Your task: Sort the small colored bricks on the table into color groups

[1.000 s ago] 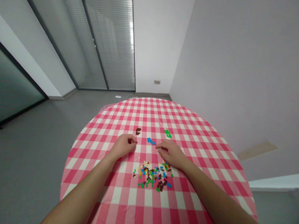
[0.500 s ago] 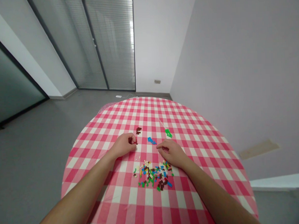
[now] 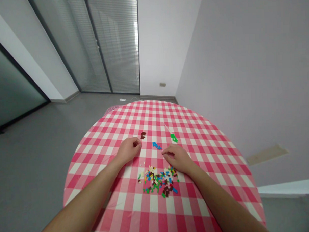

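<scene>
My left hand (image 3: pixel 129 150) is above the checked cloth with thumb and fingers pinched together; whatever they hold, if anything, is hidden. Just beyond its fingertips lies a small cluster of brown building bricks (image 3: pixel 143 135). My right hand (image 3: pixel 178 158) rests on the cloth, index finger reaching out and thumb apart below it, nothing visible between them. Its fingertip is close to a group of blue bricks (image 3: pixel 157 145). Farther back sits a green group of bricks (image 3: pixel 174 138). Between my forearms spreads a loose pile of mixed small bricks (image 3: pixel 159 180).
A round table with a red and white checked cloth (image 3: pixel 137 214) fills the lower middle. A few tiny white pieces (image 3: pixel 142 163) lie left of the pile. Beyond stand a glass partition (image 3: pixel 114 46) and a white wall (image 3: pixel 244 75) on the right.
My left hand has turned and shifted slightly; the small dark piece that showed at its fingertips is out of sight. My right hand and the brick groups stay put.
</scene>
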A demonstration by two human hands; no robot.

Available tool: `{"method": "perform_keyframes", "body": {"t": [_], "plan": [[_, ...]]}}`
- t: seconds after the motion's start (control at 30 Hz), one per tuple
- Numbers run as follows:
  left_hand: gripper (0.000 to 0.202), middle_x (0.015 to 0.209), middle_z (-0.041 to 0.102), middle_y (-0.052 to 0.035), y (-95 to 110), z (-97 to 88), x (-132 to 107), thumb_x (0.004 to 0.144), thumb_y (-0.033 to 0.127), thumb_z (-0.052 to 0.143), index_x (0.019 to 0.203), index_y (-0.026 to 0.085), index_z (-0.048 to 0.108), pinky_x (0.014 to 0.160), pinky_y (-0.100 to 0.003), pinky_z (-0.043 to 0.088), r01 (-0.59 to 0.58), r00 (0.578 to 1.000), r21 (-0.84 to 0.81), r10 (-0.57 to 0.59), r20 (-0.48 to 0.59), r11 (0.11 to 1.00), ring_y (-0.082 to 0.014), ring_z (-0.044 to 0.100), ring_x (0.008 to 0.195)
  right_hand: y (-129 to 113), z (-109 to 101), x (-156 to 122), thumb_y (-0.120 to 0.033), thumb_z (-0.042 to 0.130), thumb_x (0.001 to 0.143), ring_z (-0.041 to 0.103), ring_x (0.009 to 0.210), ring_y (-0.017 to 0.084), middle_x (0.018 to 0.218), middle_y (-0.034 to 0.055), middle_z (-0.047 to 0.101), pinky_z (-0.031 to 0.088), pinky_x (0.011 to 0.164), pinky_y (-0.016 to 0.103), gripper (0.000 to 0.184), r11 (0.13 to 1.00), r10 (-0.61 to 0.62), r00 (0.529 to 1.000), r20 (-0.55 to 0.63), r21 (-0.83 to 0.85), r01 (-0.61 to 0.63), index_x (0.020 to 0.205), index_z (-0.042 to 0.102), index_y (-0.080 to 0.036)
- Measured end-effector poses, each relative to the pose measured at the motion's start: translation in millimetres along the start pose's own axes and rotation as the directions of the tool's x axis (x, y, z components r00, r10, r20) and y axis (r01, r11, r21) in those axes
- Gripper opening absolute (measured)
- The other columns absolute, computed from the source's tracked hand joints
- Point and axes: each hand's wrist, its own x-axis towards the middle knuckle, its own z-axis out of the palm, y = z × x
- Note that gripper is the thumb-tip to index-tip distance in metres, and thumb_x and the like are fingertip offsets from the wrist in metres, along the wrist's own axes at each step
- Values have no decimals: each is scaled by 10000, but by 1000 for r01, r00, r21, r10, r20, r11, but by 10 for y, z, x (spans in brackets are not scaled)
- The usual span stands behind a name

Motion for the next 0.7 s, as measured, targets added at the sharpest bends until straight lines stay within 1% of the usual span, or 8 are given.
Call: {"method": "perform_keyframes", "body": {"t": [0.13, 0.3, 0.37, 0.43, 0.5, 0.6, 0.63, 0.7], "plan": [[125, 854, 710, -41, -34, 4, 7, 784, 191, 529, 849, 214, 634, 722, -318, 461, 12, 1000, -71, -13, -16, 997, -198, 641, 783, 8, 6, -2, -164, 567, 842, 643, 804, 199, 830, 53, 714, 482, 733, 325, 183, 1000, -6, 1000, -4, 3, 6, 871, 741, -210], [348, 1032, 712, -60, -50, -2, 3, 731, 65, 460, 1004, 219, 613, 905, -327, 470, -9, 999, -169, 3, -37, 985, -193, 651, 992, 27, 14, -7, -171, 572, 846, 642, 813, 202, 834, 54, 707, 485, 743, 330, 174, 1000, -6, 1000, -1, 3, 6, 879, 739, -208], [419, 1116, 701, -64, -55, -12, -3, 709, 58, 467, 1063, 230, 610, 932, -334, 458, -8, 1000, -167, 4, -25, 986, -203, 636, 1058, 38, 20, -11, -170, 571, 846, 641, 822, 205, 841, 55, 705, 486, 749, 332, 175, 1000, 2, 1000, -3, 11, -2, 885, 738, -210], [457, 1146, 693, -64, -58, -21, -10, 696, 64, 476, 1099, 235, 606, 912, -335, 461, -11, 1000, -161, 8, -17, 987, -210, 630, 1064, 44, 25, -13, -172, 570, 848, 637, 819, 207, 833, 56, 700, 486, 750, 335, 177, 1000, 11, 1000, -8, 18, -11, 890, 738, -210], [436, 1066, 705, -63, -55, -25, -17, 694, 77, 478, 1084, 223, 607, 829, -324, 476, -14, 1000, -143, 12, -16, 990, -206, 647, 962, 42, 23, -12, -178, 570, 850, 632, 807, 207, 817, 57, 694, 484, 745, 337, 176, 1000, 18, 1000, -8, 19, -18, 895, 739, -206], [336, 830, 698, -36, -37, -28, -24, 712, 111, 470, 1005, 205, 603, 694, -306, 463, 6, 1000, -125, -6, 1, 992, -184, 635, 746, 25, 9, -8, -173, 570, 847, 629, 802, 208, 809, 59, 693, 482, 742, 340, 176, 999, 23, 1000, 3, 27, -23, 894, 738, -199], [311, 773, 688, -26, -31, -30, -25, 715, 118, 464, 983, 203, 597, 679, -305, 457, 14, 1000, -132, -13, 15, 991, -181, 630, 713, 20, 3, -6, -171, 569, 846, 630, 805, 208, 813, 60, 694, 482, 744, 340, 177, 999, 24, 1000, 6, 31, -25, 893, 737, -199], [311, 740, 688, -17, -25, -33, -26, 711, 117, 454, 980, 204, 584, 694, -308, 457, 27, 999, -163, -20, 42, 986, -184, 641, 719, 14, -3, -5, -167, 566, 848, 630, 806, 206, 817, 59, 696, 481, 745, 339, 179, 999, 25, 1000, 8, 38, -26, 891, 735, -202]]}}
